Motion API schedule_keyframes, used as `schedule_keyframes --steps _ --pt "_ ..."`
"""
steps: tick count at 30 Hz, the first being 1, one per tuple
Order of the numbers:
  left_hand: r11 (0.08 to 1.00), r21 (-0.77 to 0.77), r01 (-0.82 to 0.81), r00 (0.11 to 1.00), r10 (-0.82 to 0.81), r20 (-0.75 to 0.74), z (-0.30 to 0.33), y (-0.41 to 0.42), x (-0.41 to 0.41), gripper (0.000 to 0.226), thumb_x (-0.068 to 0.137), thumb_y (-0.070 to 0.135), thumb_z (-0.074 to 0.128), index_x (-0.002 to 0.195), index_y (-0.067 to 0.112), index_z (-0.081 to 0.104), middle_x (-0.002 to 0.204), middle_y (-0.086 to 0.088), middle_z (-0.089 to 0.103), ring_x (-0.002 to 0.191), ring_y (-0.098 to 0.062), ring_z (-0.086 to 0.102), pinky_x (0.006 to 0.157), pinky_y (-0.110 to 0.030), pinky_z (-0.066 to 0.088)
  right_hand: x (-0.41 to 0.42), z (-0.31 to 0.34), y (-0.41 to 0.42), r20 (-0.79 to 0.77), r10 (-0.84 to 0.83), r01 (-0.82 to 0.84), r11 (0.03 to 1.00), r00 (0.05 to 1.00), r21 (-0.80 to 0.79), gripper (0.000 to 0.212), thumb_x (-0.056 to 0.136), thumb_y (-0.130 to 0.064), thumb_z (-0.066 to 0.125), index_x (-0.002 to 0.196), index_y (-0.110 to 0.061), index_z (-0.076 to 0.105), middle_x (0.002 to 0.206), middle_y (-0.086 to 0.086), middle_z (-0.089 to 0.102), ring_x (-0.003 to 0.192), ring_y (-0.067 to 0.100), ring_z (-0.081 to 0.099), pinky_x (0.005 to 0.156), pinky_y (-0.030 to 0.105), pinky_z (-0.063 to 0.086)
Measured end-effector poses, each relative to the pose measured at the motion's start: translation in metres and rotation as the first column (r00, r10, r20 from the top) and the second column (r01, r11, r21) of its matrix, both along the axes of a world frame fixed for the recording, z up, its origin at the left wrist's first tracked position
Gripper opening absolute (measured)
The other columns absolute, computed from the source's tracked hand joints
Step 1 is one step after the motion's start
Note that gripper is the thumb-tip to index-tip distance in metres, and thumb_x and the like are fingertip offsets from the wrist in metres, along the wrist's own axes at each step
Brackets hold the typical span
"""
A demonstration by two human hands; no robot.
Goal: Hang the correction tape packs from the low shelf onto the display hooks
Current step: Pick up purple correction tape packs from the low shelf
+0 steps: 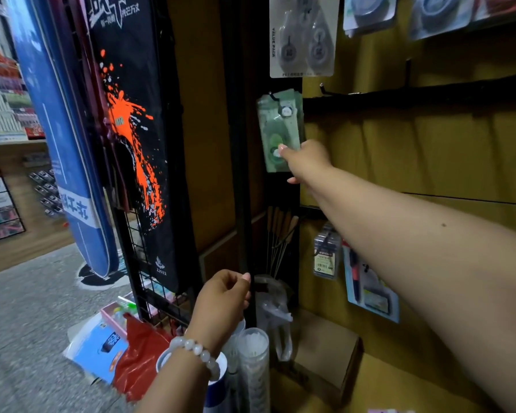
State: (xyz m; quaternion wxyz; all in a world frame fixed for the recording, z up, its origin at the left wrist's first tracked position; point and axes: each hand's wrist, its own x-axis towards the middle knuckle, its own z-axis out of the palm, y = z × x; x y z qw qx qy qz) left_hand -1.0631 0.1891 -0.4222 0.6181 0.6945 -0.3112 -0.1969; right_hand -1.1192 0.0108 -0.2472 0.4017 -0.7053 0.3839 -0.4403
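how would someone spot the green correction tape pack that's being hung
Find the black upright post left of the yellow display wall. Beside it, the green pack hangs on a hook, pinched at its lower edge by the right hand. The packs above are grey and blue.

Grey speckled floor (27,308), yellow-brown display wall (429,150)

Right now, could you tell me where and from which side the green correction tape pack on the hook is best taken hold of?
Probably by its lower edge, pinched from the right. The green correction tape pack hangs flat from the hook at its top, so the bottom swings free. A black post crowds its left side, while the right is open. The right hand already pinches that lower right corner.
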Motion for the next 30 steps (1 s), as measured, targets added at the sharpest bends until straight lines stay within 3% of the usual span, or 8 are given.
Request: schedule_keyframes --steps 4,6,8,10,16,22,25,30 --pt "0.998 0.067 0.006 0.995 -0.012 0.098 -0.009 -0.003 -0.004 0.023 0.094 0.031 0.056 0.082 0.012 0.061 0.066 -0.003 0.062 0.062 -0.020 0.057 0.065 -0.038 0.051 -0.029 -0.031 0.003 -0.077 -0.070 0.058 0.988 0.995 -0.144 0.061 0.086 -0.049 0.062 0.132 -0.012 0.048 0.127 0.006 0.056 0.114 0.026 0.055 0.090 0.034 0.047" --pt "0.994 0.105 0.027 0.990 -0.041 0.138 -0.016 -0.005 -0.007 0.024 0.093 0.034 0.056 0.083 0.013 0.061 0.070 -0.008 0.064 0.064 -0.023 0.059 0.071 -0.046 0.054 -0.050 -0.054 0.015 -0.059 -0.016 0.006 0.985 0.998 -0.172 0.045 0.089 -0.043 0.061 0.122 -0.013 0.055 0.115 0.003 0.060 0.109 0.023 0.057 0.081 0.028 0.042" --pt "0.981 0.190 0.036 0.974 -0.077 0.212 -0.025 -0.008 -0.014 0.021 0.093 0.035 0.056 0.084 0.017 0.061 0.075 -0.008 0.067 0.072 -0.025 0.063 0.077 -0.047 0.054 -0.070 -0.084 0.030 -0.077 0.038 -0.052 0.981 0.996 -0.188 0.024 0.089 -0.040 0.061 0.096 -0.017 0.064 0.088 -0.001 0.063 0.089 0.021 0.061 0.074 0.033 0.045" --pt "0.965 0.260 0.044 0.956 -0.116 0.270 -0.038 -0.012 -0.023 0.020 0.092 0.036 0.056 0.083 0.018 0.060 0.075 -0.005 0.067 0.079 -0.027 0.065 0.078 -0.046 0.055 -0.090 -0.120 0.041 -0.137 0.052 -0.077 0.980 0.989 -0.183 0.022 0.089 -0.036 0.062 0.079 -0.017 0.063 0.072 -0.002 0.061 0.075 0.020 0.059 0.072 0.036 0.047" --pt "0.874 0.482 0.063 0.865 -0.289 0.410 -0.079 -0.023 -0.058 0.020 0.094 0.034 0.054 0.092 0.015 0.060 0.089 -0.006 0.069 0.092 -0.025 0.065 0.077 -0.030 0.047 -0.148 -0.231 0.043 -0.418 0.048 -0.062 0.998 0.907 -0.021 0.034 0.089 -0.038 0.061 0.074 -0.009 0.065 0.072 0.005 0.065 0.075 0.024 0.061 0.065 0.031 0.042" --pt "0.738 0.663 0.128 0.775 -0.492 0.398 -0.120 -0.038 -0.089 0.031 0.097 0.033 0.050 0.113 0.008 0.061 0.114 -0.011 0.068 0.108 -0.026 0.061 0.082 -0.027 0.042 -0.198 -0.307 0.009 -0.550 0.023 0.081 0.983 0.835 0.164 0.038 0.091 -0.039 0.057 0.062 -0.014 0.056 0.085 0.014 0.072 0.083 0.030 0.065 0.067 0.032 0.042" --pt "0.703 0.691 0.168 0.765 -0.535 0.358 -0.144 -0.046 -0.099 0.034 0.096 0.034 0.051 0.116 0.008 0.060 0.114 -0.011 0.068 0.107 -0.026 0.061 0.084 -0.028 0.045 -0.219 -0.336 -0.005 -0.574 0.043 0.139 0.953 0.818 0.269 0.040 0.094 -0.036 0.054 0.058 -0.018 0.047 0.095 0.012 0.071 0.084 0.027 0.059 0.067 0.029 0.041" --pt "0.652 0.732 0.198 0.785 -0.553 0.280 -0.195 -0.054 -0.118 0.031 0.095 0.038 0.051 0.111 0.013 0.059 0.103 -0.011 0.070 0.099 -0.026 0.062 0.070 -0.025 0.038 -0.239 -0.389 -0.029 -0.624 0.051 0.278 0.865 0.780 0.418 0.041 0.091 -0.045 0.056 0.082 -0.005 0.058 0.096 0.023 0.070 0.080 0.036 0.063 0.068 0.033 0.043"
